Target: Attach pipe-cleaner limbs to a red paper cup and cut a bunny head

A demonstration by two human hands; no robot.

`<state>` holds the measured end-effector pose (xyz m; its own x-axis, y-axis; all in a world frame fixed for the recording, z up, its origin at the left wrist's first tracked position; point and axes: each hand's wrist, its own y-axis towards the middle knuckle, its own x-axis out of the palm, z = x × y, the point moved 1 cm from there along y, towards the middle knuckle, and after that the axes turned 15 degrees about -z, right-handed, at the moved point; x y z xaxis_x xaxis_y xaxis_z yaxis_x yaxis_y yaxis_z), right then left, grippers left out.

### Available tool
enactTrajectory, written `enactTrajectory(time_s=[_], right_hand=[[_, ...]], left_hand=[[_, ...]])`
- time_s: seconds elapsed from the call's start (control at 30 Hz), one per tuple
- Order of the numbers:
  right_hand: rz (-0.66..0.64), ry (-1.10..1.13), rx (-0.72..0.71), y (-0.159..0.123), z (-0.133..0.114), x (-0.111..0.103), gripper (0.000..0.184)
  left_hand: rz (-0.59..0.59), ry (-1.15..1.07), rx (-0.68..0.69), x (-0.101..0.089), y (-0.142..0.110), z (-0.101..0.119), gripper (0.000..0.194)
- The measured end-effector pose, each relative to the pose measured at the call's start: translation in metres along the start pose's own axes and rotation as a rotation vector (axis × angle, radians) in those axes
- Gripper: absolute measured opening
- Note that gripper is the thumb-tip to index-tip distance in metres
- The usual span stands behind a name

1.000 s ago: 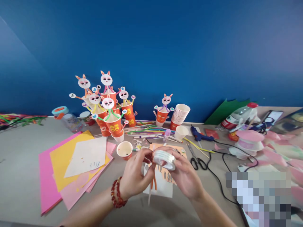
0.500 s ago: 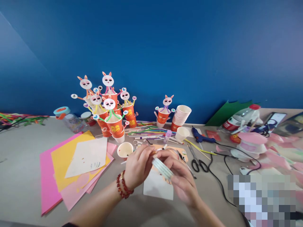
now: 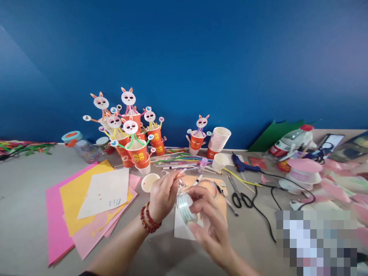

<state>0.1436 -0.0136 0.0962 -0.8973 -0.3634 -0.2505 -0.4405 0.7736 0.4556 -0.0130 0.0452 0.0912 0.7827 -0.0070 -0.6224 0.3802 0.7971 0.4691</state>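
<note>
My right hand [image 3: 212,220] grips a roll of clear tape [image 3: 185,209] with pale green print, thumb below and fingers above. My left hand [image 3: 161,194], a red bead bracelet on its wrist, is closed at the roll's left. Its fingertips pinch what looks like the free end of the tape, with a short shiny strip running down to the roll. A small white and orange bit shows at those fingertips, too small to make out. Under the hands lie a white sheet [image 3: 184,229] and an orange sheet [image 3: 222,209].
Rabbit-faced paper cups [image 3: 138,151] stand at back left, near coloured paper [image 3: 66,214]. Behind the hands are a stack of cups [image 3: 219,141], a small cup [image 3: 220,161] and several pens. Scissors [image 3: 241,197], a blue glue gun [image 3: 244,165] and its black cord lie right.
The tape roll has turned so its side opening shows more. My hands have drawn slightly apart, and a shiny strip now shows between the left fingertips and the roll.
</note>
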Motion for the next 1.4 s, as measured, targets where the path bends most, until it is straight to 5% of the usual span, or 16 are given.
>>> enactTrajectory(time_s=[0.4, 0.67, 0.97, 1.23, 1.4], right_hand=[[-0.012, -0.134, 0.055, 0.014, -0.017, -0.003, 0.012], [0.004, -0.117, 0.039, 0.015, -0.016, -0.007, 0.009], [0.006, -0.146, 0.037, 0.016, -0.022, -0.016, 0.005], [0.041, -0.195, 0.002, 0.012, -0.023, -0.020, 0.008], [0.068, -0.189, 0.002, 0.011, -0.021, -0.020, 0.008]], left_hand=[[0.034, -0.587, -0.250, -0.005, 0.007, 0.011, 0.024], [-0.028, -0.946, -0.250, -0.002, 0.005, 0.011, 0.017], [-0.081, -0.809, -0.239, 0.004, 0.005, 0.008, 0.025], [-0.011, -0.632, -0.143, 0.018, 0.002, 0.003, 0.016], [0.061, -0.224, -0.049, 0.008, 0.005, -0.003, 0.013]])
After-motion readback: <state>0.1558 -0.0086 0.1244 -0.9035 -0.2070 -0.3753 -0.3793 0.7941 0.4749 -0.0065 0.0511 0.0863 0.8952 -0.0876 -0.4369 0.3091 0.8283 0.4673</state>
